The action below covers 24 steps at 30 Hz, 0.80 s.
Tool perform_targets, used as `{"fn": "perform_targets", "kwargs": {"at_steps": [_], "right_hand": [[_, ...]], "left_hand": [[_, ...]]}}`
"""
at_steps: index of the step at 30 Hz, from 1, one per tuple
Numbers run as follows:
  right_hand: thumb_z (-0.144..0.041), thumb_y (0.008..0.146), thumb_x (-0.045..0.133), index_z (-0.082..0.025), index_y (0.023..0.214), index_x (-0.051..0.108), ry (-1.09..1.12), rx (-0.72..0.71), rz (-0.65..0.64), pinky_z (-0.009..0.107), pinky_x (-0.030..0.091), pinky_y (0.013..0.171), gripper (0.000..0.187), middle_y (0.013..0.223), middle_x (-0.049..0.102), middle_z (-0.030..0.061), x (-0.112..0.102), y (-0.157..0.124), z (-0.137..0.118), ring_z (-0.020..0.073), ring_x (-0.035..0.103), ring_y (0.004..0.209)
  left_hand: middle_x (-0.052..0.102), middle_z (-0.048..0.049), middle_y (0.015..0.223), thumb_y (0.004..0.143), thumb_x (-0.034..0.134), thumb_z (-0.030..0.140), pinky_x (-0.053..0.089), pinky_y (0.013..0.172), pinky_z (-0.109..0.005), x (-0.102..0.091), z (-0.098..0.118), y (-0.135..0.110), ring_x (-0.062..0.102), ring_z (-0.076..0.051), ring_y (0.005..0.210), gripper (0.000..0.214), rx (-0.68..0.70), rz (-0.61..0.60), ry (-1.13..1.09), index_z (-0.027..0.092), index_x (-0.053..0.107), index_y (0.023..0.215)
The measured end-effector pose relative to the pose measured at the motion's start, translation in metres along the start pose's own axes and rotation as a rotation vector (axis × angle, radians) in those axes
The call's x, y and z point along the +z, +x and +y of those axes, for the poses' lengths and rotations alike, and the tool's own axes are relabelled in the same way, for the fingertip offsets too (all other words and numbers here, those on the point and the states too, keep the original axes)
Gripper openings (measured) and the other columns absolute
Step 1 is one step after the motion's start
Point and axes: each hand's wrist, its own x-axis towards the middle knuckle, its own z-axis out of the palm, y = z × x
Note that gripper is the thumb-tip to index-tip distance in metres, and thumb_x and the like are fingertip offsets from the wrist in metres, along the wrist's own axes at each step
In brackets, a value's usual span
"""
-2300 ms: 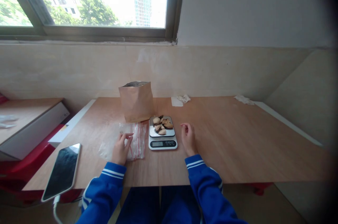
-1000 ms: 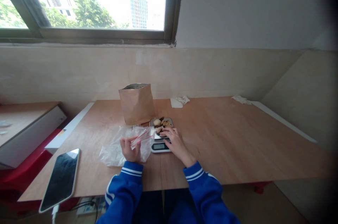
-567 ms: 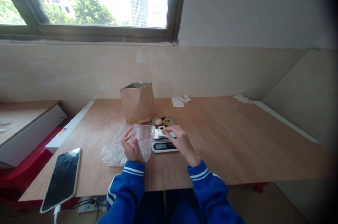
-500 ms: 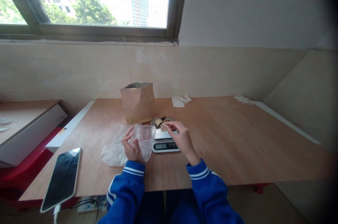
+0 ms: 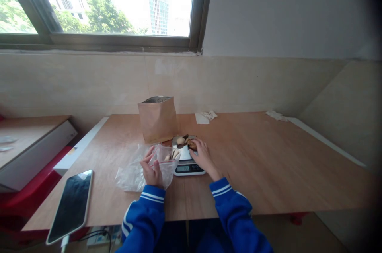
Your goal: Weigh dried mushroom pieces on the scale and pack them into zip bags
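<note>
A clear zip bag (image 5: 162, 171) with a red seal line lies at the middle left of the table, its mouth held up by my left hand (image 5: 152, 169), thumb and fingers closed on its edge. Several pale dried pieces (image 5: 172, 155) show inside the mouth. Beside it stands a kitchen scale (image 5: 182, 152) with a metal plate and a dark display. Beige and brown curled pieces, looking like dried mushrooms (image 5: 181, 141), rest on the plate. Over the plate's right side, the fingers of my right hand (image 5: 204, 159) curl round a brown dried piece (image 5: 191, 145).
An open brown paper pouch (image 5: 158, 121) stands behind the zip bag. A phone (image 5: 71, 205) with a white cable lies at the table's left edge. Crumpled tissue (image 5: 209, 115) and white paper lie at the back. A red stool (image 5: 24, 193) stands left of the table.
My right hand has moved from holding a pale piece near the bag to the brown pieces on the scale. Pale pieces now show inside the bag's mouth. The camera view has tilted slightly upward.
</note>
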Motion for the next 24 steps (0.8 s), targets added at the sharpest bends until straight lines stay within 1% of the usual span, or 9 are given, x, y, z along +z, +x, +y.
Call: {"fn": "perform_targets", "kwargs": {"at_steps": [3,6,11,14,16,18,21,22,24], "right_hand": [[-0.02,0.082,0.048,-0.017,0.117,0.054,-0.041,-0.024,0.029,0.048,0.039,0.095,0.036,0.122,0.054,0.0145,0.003,-0.004,0.004,0.028,0.047,0.114],[-0.017,0.08,0.05,-0.017,0.112,0.057,-0.048,-0.034,-0.033,0.047,0.041,0.093,0.033,0.117,0.058,0.0134,0.0,0.0,-0.001,0.028,0.05,0.11],[-0.018,0.08,0.052,-0.02,0.095,0.062,0.098,0.026,-0.003,0.043,0.045,0.087,0.018,0.099,0.064,0.0094,-0.007,0.006,-0.009,0.0253,0.058,0.097],[-0.028,0.085,0.05,-0.019,0.098,0.06,0.353,0.119,0.071,0.037,0.049,0.081,0.02,0.096,0.067,0.0079,-0.016,0.007,-0.028,0.0215,0.062,0.09],[-0.035,0.088,0.048,-0.018,0.103,0.06,0.506,0.157,0.117,0.033,0.049,0.079,0.025,0.099,0.067,0.0078,-0.024,0.008,-0.049,0.0196,0.063,0.09],[-0.038,0.089,0.047,-0.019,0.107,0.059,0.574,0.129,0.077,0.03,0.049,0.076,0.03,0.098,0.067,0.0066,-0.033,0.009,-0.073,0.018,0.063,0.087],[-0.039,0.087,0.051,-0.022,0.112,0.06,0.51,0.015,-0.138,0.027,0.047,0.066,0.031,0.081,0.067,0.0018,-0.044,0.012,-0.1,0.0153,0.06,0.07],[-0.039,0.086,0.052,-0.023,0.11,0.061,0.46,-0.016,-0.171,0.027,0.047,0.065,0.03,0.078,0.066,0.0013,-0.047,0.013,-0.104,0.015,0.058,0.067],[-0.038,0.088,0.05,-0.023,0.101,0.065,0.358,-0.05,-0.131,0.029,0.047,0.07,0.025,0.083,0.065,0.003,-0.048,0.018,-0.103,0.0161,0.057,0.071]], "left_hand": [[0.058,-0.0144,0.121,0.089,0.04,0.051,0.043,0.095,-0.054,0.002,0.0,0.001,0.056,-0.027,0.114,0.03,-0.137,0.09,-0.075,0.022,0.042,0.096],[0.059,-0.0146,0.117,0.09,0.034,0.054,0.043,0.094,-0.056,0.005,0.001,0.001,0.057,-0.028,0.111,0.033,-0.214,0.223,-0.142,0.022,0.042,0.096],[0.056,-0.0125,0.124,0.086,0.047,0.05,0.038,0.098,-0.061,0.007,0.007,-0.002,0.053,-0.027,0.118,0.028,-0.012,-0.032,-0.187,0.025,0.044,0.098],[0.056,-0.0133,0.123,0.088,0.044,0.05,0.039,0.096,-0.062,0.008,0.01,-0.002,0.053,-0.027,0.118,0.028,-0.03,0.049,-0.163,0.025,0.042,0.099],[0.056,-0.0141,0.123,0.087,0.044,0.052,0.04,0.094,-0.062,0.008,0.01,-0.002,0.054,-0.028,0.118,0.03,-0.028,0.052,-0.168,0.025,0.041,0.098],[0.055,-0.0147,0.125,0.086,0.044,0.054,0.041,0.094,-0.062,0.007,0.009,-0.003,0.053,-0.028,0.118,0.031,-0.014,0.016,-0.173,0.026,0.04,0.099],[0.053,-0.0159,0.128,0.087,0.041,0.055,0.042,0.092,-0.062,0.006,0.007,-0.004,0.053,-0.029,0.119,0.032,0.013,-0.023,-0.114,0.027,0.039,0.103],[0.053,-0.016,0.128,0.087,0.04,0.055,0.042,0.091,-0.062,0.005,0.006,-0.005,0.053,-0.029,0.118,0.032,0.023,-0.022,-0.088,0.028,0.038,0.105],[0.054,-0.0157,0.128,0.088,0.038,0.053,0.043,0.089,-0.061,0.004,0.006,-0.004,0.054,-0.028,0.118,0.031,0.043,-0.009,-0.053,0.028,0.038,0.107]]}}
